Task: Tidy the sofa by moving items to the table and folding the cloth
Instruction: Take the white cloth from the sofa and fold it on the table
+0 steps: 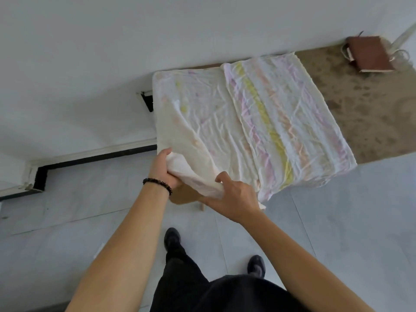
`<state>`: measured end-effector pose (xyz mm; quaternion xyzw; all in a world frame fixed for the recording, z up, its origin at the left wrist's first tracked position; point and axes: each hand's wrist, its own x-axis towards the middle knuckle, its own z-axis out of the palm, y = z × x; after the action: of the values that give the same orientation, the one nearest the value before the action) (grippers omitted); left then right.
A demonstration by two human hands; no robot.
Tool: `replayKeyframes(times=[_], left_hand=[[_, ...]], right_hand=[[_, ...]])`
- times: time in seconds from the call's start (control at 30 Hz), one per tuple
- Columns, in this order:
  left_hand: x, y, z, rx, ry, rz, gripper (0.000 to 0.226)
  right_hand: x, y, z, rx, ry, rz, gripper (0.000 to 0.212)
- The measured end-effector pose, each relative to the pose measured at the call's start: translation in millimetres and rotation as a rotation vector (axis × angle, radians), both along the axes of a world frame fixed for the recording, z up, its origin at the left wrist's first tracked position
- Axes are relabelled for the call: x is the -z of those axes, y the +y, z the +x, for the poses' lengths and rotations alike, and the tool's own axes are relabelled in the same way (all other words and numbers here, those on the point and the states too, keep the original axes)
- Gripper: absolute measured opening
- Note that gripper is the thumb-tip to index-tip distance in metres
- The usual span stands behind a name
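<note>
A pale cloth (252,118) with faded pink, yellow and orange stripes lies spread over the left end of a brown patterned sofa seat (371,113). Its right part is folded over in a second layer. My left hand (163,170) grips the cloth's near left corner, thumb on top. My right hand (234,197) pinches the same bunched near edge a little to the right, at the seat's front. The lifted corner uncovers a bare tan patch of the seat front below my hands.
A brown leather-covered notebook (369,54) lies at the far right of the seat against the white wall (135,30). A wooden leg (201,207) shows under the seat's front. Grey floor tiles (337,233) lie around my dark shoes, with a black skirting strip (90,157) at left.
</note>
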<state>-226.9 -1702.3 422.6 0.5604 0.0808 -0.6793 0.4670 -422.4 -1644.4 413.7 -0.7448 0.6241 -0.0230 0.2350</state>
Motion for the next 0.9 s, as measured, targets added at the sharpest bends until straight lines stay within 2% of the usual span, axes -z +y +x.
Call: replayKeyframes(times=[0.1, 0.2, 0.3, 0.4, 0.47, 0.53, 0.67, 0.7, 0.77, 0.9], left_hand=[[20, -17, 32, 0.122, -0.05, 0.018, 0.027], [35, -34, 58, 0.161, -0.142, 0.069, 0.009], [43, -49, 68, 0.382, -0.196, 0.013, 0.013], [41, -58, 59, 0.614, -0.126, -0.095, 0.008], [40, -65, 52, 0.687, -0.14, -0.125, 0.013], [41, -74, 48, 0.85, -0.287, -0.197, 0.025], [63, -100, 58, 1.477, -0.847, -0.505, 0.032], [61, -105, 60, 1.572, -0.927, -0.571, 0.038], [61, -112, 65, 1.63, -1.027, -0.566, 0.049], [68, -130, 82, 1.611, -1.337, -0.478, 0.038]], right_hand=[[21, -7, 15, 0.126, 0.036, -0.038, 0.037], [30, -10, 26, 0.358, 0.019, -0.016, 0.05], [38, -10, 35, 0.596, 0.071, 0.02, 0.031], [39, -11, 50, 0.742, 0.066, 0.06, 0.055], [39, -17, 65, 0.758, -0.008, 0.131, 0.058], [41, -26, 80, 0.774, -0.113, 0.195, 0.05], [53, -59, 95, 0.714, -0.172, 0.194, 0.049], [57, -69, 98, 0.668, -0.175, 0.211, 0.054], [64, -86, 100, 0.56, -0.153, 0.231, 0.068], [80, -111, 103, 0.409, -0.054, 0.176, 0.073]])
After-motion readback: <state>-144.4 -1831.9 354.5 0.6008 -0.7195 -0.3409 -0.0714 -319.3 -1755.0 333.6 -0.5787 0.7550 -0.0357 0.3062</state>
